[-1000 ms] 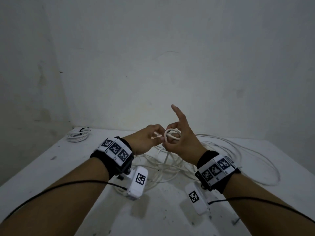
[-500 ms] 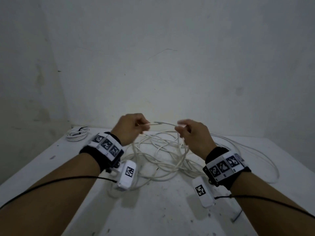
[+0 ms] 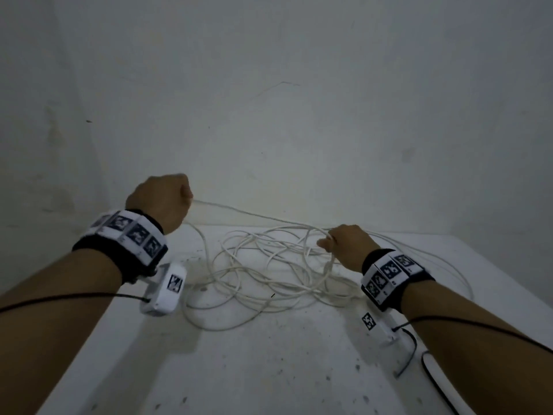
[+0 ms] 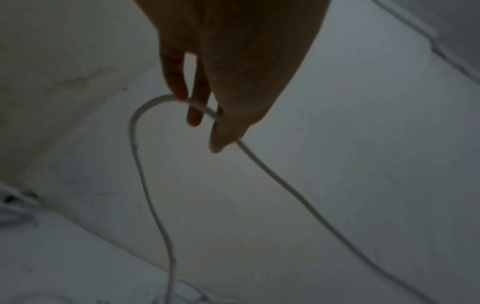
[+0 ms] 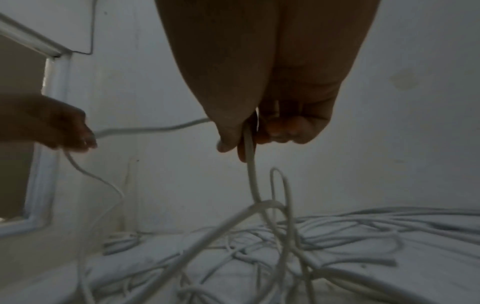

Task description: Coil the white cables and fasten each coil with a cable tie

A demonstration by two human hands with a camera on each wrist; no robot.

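Note:
A long white cable (image 3: 269, 265) lies in a loose tangle on the white table (image 3: 269, 369). My left hand (image 3: 167, 202) is raised at the left and pinches the cable (image 4: 166, 100) between thumb and fingers. One strand hangs from it to the table. Another strand runs taut to my right hand (image 3: 344, 244), lower at the right, whose curled fingers grip the cable (image 5: 249, 144) above the tangle (image 5: 259, 246). No cable tie is visible.
White walls stand close behind and to the left of the table. A second bundle of white cable (image 4: 13, 211) lies at the table's far left corner. A black wire (image 3: 407, 354) trails on the table near my right forearm.
My hands have moved apart from a small loop held together. The left hand rose up and left, the right dropped toward the tangle, and a strand is drawn out between them.

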